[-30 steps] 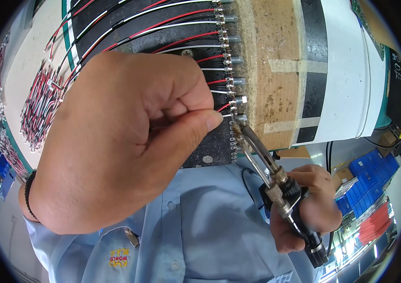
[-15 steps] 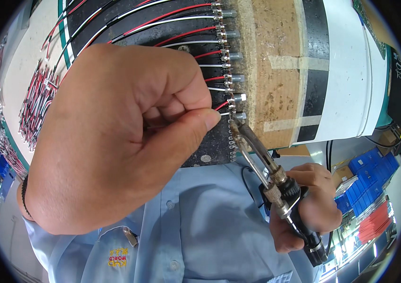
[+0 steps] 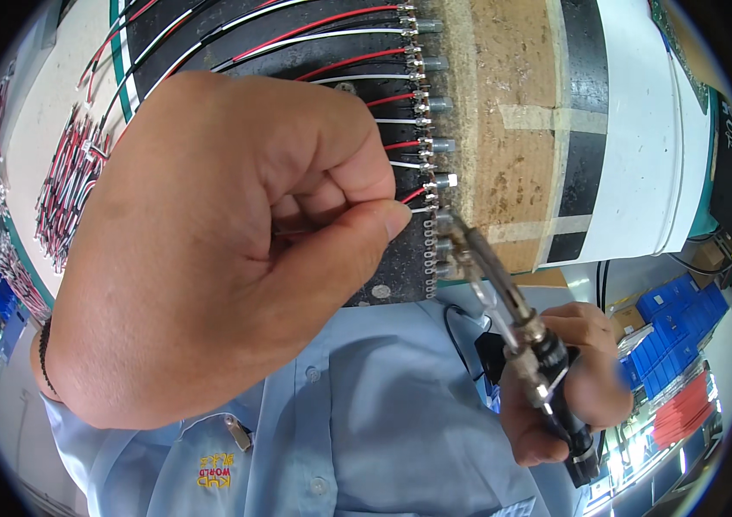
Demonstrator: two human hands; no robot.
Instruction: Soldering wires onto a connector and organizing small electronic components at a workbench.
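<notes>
My left hand (image 3: 228, 250) is closed, thumb and forefinger pinched on thin wires (image 3: 414, 196), one red and one white. Their ends sit at a row of small metal-tabbed connectors (image 3: 442, 145) along the edge of a black board (image 3: 387, 274). My right hand (image 3: 586, 379) is wrapped around the black handle of a soldering iron (image 3: 545, 346) that has a thin metal tube fixed beside its barrel. The iron's blurred tip is just right of the lower connectors, close to the pinched wires; I cannot tell whether it touches anything.
More red, black and white wires (image 3: 331, 33) run from the connectors to the upper left. Bundles of wires (image 3: 69, 194) lie at the left. Right of the row is a cardboard strip (image 3: 512, 155) with tape. Blue bins (image 3: 672, 327) stand at the lower right.
The soldering iron and my right hand have moved slightly right, taking the tip off the wire ends. My left hand keeps its pinch; it and the board appear a little farther right.
</notes>
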